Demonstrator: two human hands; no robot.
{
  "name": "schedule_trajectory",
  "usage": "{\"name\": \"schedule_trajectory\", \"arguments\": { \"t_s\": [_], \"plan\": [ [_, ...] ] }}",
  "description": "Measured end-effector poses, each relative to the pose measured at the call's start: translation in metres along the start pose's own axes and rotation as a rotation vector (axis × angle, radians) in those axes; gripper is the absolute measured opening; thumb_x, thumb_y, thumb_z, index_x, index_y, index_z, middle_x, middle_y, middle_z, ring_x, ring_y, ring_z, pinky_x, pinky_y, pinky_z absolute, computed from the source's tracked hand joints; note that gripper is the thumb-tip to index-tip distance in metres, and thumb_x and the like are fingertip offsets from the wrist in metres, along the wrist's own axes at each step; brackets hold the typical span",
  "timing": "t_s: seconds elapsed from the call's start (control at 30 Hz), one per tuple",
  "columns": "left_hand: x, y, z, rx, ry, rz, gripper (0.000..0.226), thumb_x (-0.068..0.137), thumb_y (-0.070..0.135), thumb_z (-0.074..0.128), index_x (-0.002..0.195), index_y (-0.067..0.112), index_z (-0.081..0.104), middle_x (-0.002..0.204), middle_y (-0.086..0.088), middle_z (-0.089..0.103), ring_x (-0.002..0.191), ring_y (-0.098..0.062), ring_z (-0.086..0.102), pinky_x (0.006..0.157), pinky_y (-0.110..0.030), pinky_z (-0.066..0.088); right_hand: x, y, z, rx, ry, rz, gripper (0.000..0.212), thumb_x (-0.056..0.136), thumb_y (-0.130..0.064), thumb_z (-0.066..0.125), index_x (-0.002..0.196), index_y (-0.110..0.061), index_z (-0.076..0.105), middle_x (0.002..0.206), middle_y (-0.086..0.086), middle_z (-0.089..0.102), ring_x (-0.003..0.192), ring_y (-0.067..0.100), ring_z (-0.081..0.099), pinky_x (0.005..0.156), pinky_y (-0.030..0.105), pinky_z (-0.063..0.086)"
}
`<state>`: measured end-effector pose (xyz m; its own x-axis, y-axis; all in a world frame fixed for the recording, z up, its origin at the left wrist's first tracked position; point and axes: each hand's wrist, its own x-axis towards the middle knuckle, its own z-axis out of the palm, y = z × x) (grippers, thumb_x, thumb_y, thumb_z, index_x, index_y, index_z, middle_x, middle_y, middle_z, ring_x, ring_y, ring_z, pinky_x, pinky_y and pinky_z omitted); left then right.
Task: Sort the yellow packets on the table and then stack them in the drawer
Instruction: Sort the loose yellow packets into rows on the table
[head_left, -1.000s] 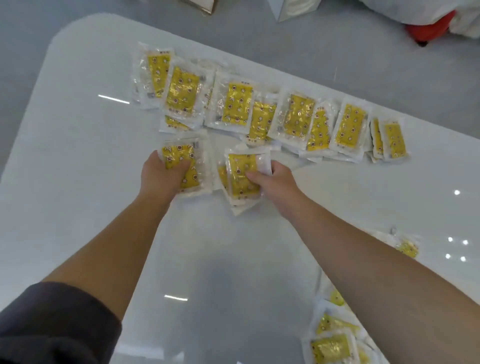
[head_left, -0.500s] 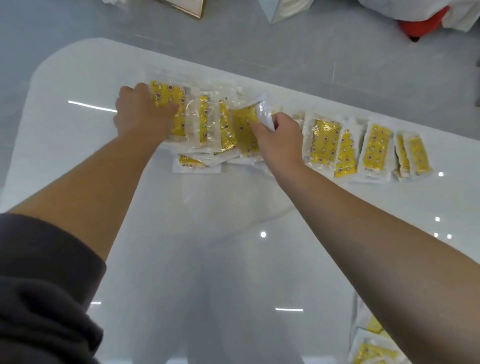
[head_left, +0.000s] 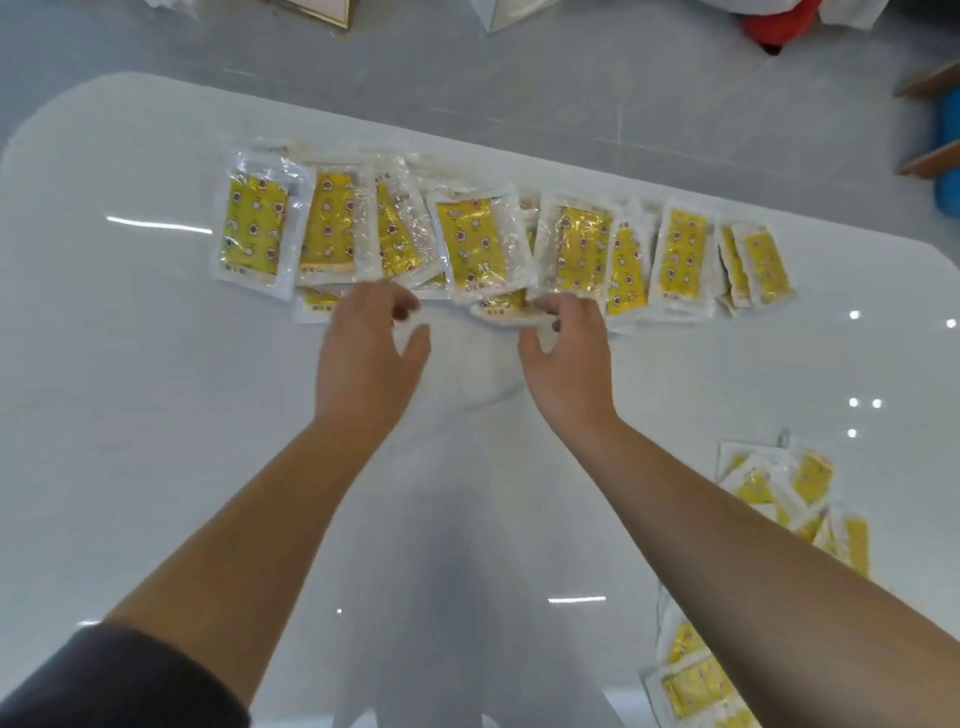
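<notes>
On the glossy white table (head_left: 156, 389), flat clear-wrapped yellow packets (head_left: 467, 244) lie overlapping in a row along its far side, while the left hand (head_left: 366, 353) and right hand (head_left: 569, 358) hover over its middle, fingers loosely spread, gripping nothing.

The yellow packets (head_left: 582, 244) are flat clear-plastic sachets with white sealed borders, each showing a yellow panel printed with small dark and pale motifs. Most lie in an overlapping row across the upper middle of the frame, long sides running up and down, many covering a neighbour's edge. The leftmost packet (head_left: 254, 231) lies fully exposed and slightly tilted. The middle packet (head_left: 475, 241) rests on top of those beside it, leaning the other way. At the row's right end, the end pair (head_left: 761, 267) overlap closely. One low packet (head_left: 317, 301) pokes out beneath the row's lower edge. A loose heap (head_left: 779, 488) lies at the right edge, and the bottom-right packets (head_left: 696, 680) are jumbled and partly cut off.
</notes>
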<state>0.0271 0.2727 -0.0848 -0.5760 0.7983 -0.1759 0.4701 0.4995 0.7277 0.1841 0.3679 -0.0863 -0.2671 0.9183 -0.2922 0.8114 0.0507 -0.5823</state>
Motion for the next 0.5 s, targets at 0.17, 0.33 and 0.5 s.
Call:
{"name": "schedule_trajectory", "arguments": {
  "t_s": [0.17, 0.33, 0.5],
  "plan": [
    [-0.093, 0.022, 0.048, 0.004, -0.332, -0.099, 0.007, 0.086, 0.02, 0.063, 0.09, 0.024, 0.058, 0.088, 0.009, 0.058, 0.081, -0.009, 0.055, 0.073, -0.022, 0.043, -0.054, 0.059, -0.032, -0.007, -0.18, 0.014, 0.015, 0.089, -0.012, 0.058, 0.102, -0.019, 0.061, 0.096, -0.01, 0.061, 0.086, 0.009, 0.057, 0.08, 0.023, 0.045],
    [-0.182, 0.045, 0.099, 0.069, -0.588, -0.184, 0.004, 0.089, 0.03, 0.059, 0.09, 0.031, 0.055, 0.087, 0.015, 0.057, 0.081, -0.004, 0.056, 0.072, -0.02, 0.045, -0.106, 0.144, -0.081, -0.065, -0.242, -0.013, 0.016, 0.086, -0.008, 0.057, 0.096, -0.018, 0.064, 0.09, -0.011, 0.064, 0.085, 0.01, 0.059, 0.082, 0.029, 0.048],
    [-0.249, 0.085, 0.164, 0.11, -0.657, -0.284, 0.009, 0.089, 0.032, 0.059, 0.097, 0.028, 0.057, 0.095, 0.013, 0.058, 0.085, -0.007, 0.056, 0.077, -0.025, 0.049, -0.147, 0.234, -0.136, -0.194, -0.41, -0.062, 0.012, 0.091, -0.015, 0.055, 0.098, -0.019, 0.064, 0.09, -0.008, 0.063, 0.087, 0.012, 0.06, 0.079, 0.033, 0.051]
  ]
}}
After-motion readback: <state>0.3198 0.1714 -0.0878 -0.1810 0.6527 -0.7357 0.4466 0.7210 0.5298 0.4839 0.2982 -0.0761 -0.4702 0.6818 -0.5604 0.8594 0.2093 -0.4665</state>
